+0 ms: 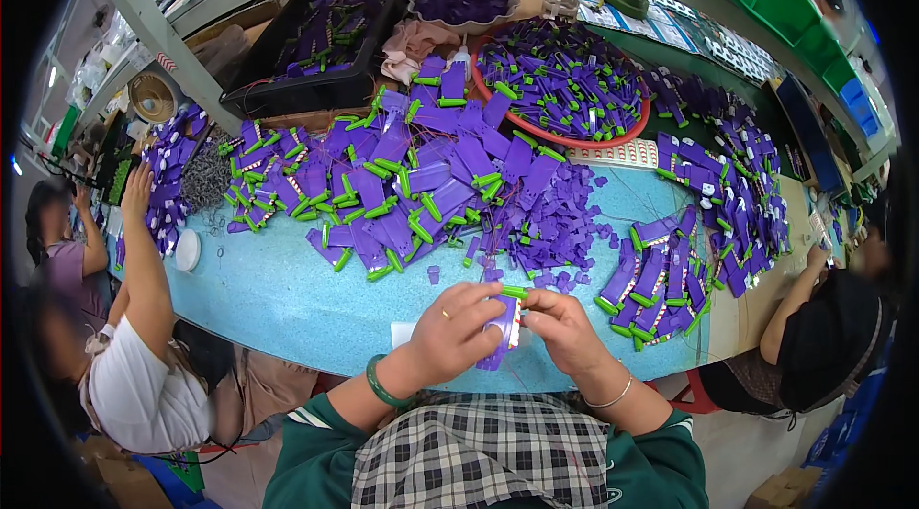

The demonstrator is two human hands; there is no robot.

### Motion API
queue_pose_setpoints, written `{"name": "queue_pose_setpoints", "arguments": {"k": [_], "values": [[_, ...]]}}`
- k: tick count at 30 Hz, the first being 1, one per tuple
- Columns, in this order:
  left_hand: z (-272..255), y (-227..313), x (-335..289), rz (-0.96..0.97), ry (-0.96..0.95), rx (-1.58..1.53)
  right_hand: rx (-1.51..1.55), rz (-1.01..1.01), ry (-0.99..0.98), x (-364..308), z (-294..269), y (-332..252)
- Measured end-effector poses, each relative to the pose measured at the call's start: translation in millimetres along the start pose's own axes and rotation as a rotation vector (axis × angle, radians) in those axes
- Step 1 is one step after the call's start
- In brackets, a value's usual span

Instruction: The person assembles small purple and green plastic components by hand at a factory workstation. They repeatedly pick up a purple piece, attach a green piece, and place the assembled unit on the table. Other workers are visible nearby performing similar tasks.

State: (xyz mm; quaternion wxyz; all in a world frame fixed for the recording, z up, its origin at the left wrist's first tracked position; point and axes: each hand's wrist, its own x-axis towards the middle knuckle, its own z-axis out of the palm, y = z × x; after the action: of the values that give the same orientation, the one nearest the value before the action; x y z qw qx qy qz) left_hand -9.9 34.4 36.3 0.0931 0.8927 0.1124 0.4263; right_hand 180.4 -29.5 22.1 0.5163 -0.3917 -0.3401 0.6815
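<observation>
Near the front edge of the blue table I hold a flat purple plastic piece (496, 340) with a bright green end (514, 292) and a pale strip along its right side. My left hand (458, 329) is closed over its left side, with the fingers lying across it. At the upper right, my right hand (563, 325) pinches the edge by the green end; what lies between its fingertips is too small to make out. Just beyond my hands are a heap of small purple bits (548, 231) and a pile of purple pieces with green ends (392, 179).
A red-rimmed basket (639, 130) of similar pieces and a black bin (244, 103) stand at the back. More assembled pieces (661, 279) lie to the right. Co-workers sit at both sides, one white-shirted (153, 389) at left. A shelf frame (172, 45) crosses above.
</observation>
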Motion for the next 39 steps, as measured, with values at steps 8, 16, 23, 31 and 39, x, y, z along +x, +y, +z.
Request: {"name": "queue_pose_setpoints", "arguments": {"k": [8, 16, 23, 31, 39], "values": [[12.8, 3.6, -9.8, 0.230, 0.065, -0.017, 0.030, 0.104, -0.037, 3.7, -1.6, 1.2], [9.9, 7.3, -15.8, 0.249, 0.086, 0.016, 0.124, 0.324, -0.087, -2.4, 1.6, 4.7], [12.9, 11.4, -20.1, 0.178, 0.041, 0.001, 0.027, 0.400, -0.239, -34.6, -7.2, 4.1], [30.6, 14.6, -16.2, -0.358, 0.107, -0.478, -0.690, -0.469, 0.272, -21.9, -1.2, -0.8], [30.3, -55.2, -2.6, -0.593, -0.117, 0.050, -0.097, -0.190, 0.258, -17.8, -20.6, 20.4]]}}
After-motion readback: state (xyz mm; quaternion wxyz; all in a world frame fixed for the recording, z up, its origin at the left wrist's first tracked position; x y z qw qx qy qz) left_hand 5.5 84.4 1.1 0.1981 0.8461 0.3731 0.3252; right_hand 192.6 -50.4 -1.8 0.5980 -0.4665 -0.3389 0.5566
